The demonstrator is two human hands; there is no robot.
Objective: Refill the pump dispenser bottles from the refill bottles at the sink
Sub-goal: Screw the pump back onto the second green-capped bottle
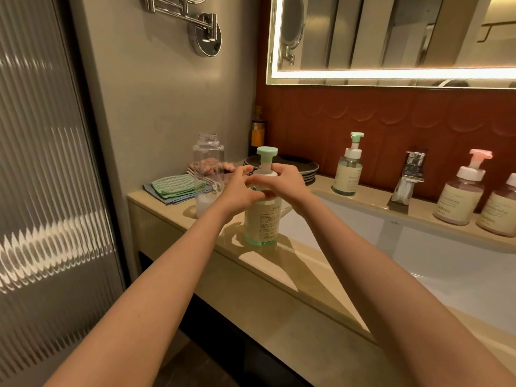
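Head view: two bare forearms reach in from six o'clock and meet on the green pump bottle [261, 222], which stands upright on the beige counter [279, 289] just left of the sink basin [418, 247]. The left hand [240, 191] wraps its fingers round the bottle's shoulder. The right hand [282, 182] curls round the white collar under the mint pump head [265, 152], which sits on top. A pale label covers most of the body, so the fill level is hard to read; the base shows green-tinted.

At ten o'clock from it, close by, stands a clear bottle [208, 169] with an open threaded neck. It's nearly empty, with only a whitish layer at the bottom. Behind that, folded cloths [173, 187] lie against the wall.

At twelve o'clock there's a stack of dark plates [307, 167], and in the corner a dark amber bottle [257, 129], contents unreadable.

At two o'clock, on the ledge behind the basin, a second green pump bottle [348, 170] shows greenish liquid above its label. Then comes the chrome faucet [409, 177]. At three o'clock stand a pink pump bottle [459, 196] and another pink bottle [499, 210], cut by the frame edge, both filled with pinkish liquid.

The count: two green pump bottles, two pink, one clear uncapped bottle and one amber bottle.
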